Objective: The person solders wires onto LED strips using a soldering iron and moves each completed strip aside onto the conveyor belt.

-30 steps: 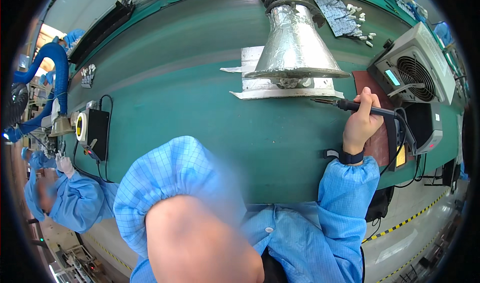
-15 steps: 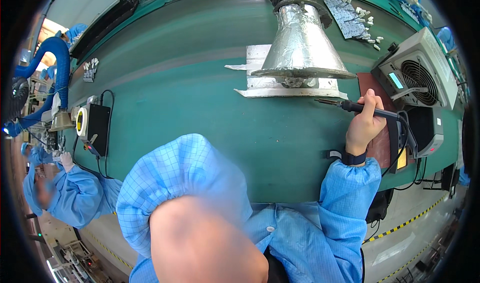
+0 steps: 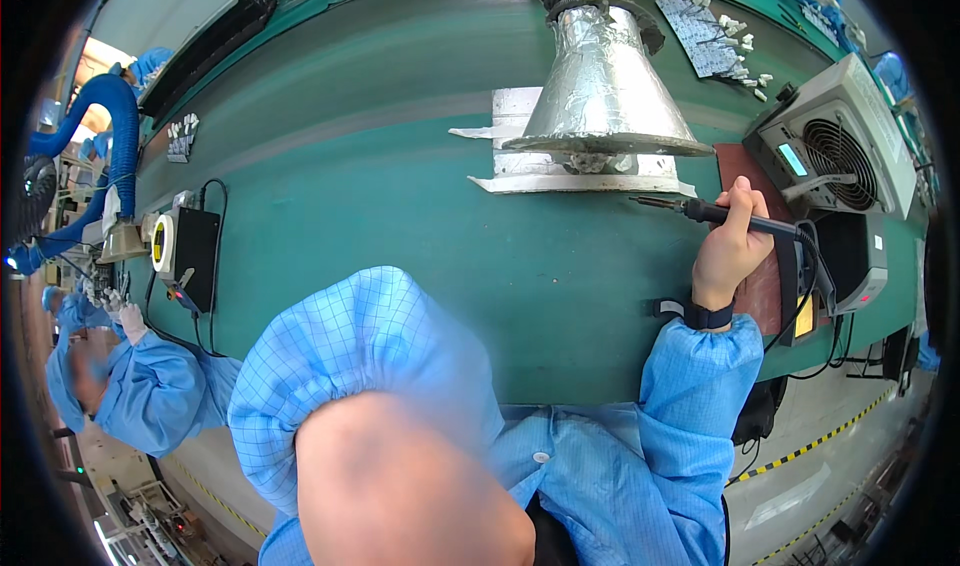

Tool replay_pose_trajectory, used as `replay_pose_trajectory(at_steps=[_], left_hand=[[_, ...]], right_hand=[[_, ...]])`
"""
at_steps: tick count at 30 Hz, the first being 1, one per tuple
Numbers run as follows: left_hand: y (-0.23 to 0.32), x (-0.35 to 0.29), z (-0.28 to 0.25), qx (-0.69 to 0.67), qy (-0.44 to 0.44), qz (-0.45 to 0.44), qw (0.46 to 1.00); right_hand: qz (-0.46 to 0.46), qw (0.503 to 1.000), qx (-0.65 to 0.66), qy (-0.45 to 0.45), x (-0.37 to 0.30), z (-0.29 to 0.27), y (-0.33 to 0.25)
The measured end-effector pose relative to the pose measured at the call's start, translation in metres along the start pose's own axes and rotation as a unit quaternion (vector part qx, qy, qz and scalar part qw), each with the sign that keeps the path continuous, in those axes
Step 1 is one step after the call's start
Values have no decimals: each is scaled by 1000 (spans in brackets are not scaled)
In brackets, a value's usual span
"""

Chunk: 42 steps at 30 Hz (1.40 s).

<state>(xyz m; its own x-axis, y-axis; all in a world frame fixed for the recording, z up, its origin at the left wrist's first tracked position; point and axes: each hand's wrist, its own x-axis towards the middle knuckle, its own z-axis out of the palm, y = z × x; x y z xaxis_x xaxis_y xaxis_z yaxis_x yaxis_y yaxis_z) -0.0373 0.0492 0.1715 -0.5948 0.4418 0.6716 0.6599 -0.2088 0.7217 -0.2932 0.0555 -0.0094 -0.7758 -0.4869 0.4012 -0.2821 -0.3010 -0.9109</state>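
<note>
My right hand (image 3: 733,251), bare with a dark band at the wrist, is closed round the black handle of a soldering iron (image 3: 705,212). The iron's metal tip points left, near the front right end of a whitish fixture (image 3: 580,182) on the green bench. Over that fixture hangs a foil-covered fume hood (image 3: 605,81), hiding its middle. My left hand (image 3: 400,476) is raised very close, blurred and large at the lower middle, out of a blue checked cuff. Its fingers are not visible, so any grip is hidden.
Right of my hand are a soldering station (image 3: 845,261) and a grey fan unit (image 3: 835,156). A panel of small boards with white connectors (image 3: 705,41) lies at the far right. On the left stand a black box (image 3: 190,256) and a co-worker in blue (image 3: 150,391).
The panel of small boards at the far right has slid slightly right. My left sleeve has shifted a little left. My right hand and the soldering iron hold almost still.
</note>
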Motion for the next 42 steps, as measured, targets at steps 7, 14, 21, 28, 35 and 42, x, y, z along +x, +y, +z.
replay_pose_trajectory(at_steps=[7,14,21,28,35,42], left_hand=[[2,-1,1,4,-14,6,1000],[2,-2,-1,14,-30,5,999],[1,0,-2,24,-46,10,999],[1,-1,1,36,-31,15,999],[1,0,1,23,-23,4,999],[-2,0,2,16,-26,4,1000]], right_hand=[[-7,1000,4,4,0,-1,1],[6,1000,3,-2,-1,-2,4],[5,1000,7,-1,0,-1,2],[0,1000,-2,0,0,-1,2],[4,1000,0,-1,-1,-1,2],[2,1000,10,2,0,-2,2]])
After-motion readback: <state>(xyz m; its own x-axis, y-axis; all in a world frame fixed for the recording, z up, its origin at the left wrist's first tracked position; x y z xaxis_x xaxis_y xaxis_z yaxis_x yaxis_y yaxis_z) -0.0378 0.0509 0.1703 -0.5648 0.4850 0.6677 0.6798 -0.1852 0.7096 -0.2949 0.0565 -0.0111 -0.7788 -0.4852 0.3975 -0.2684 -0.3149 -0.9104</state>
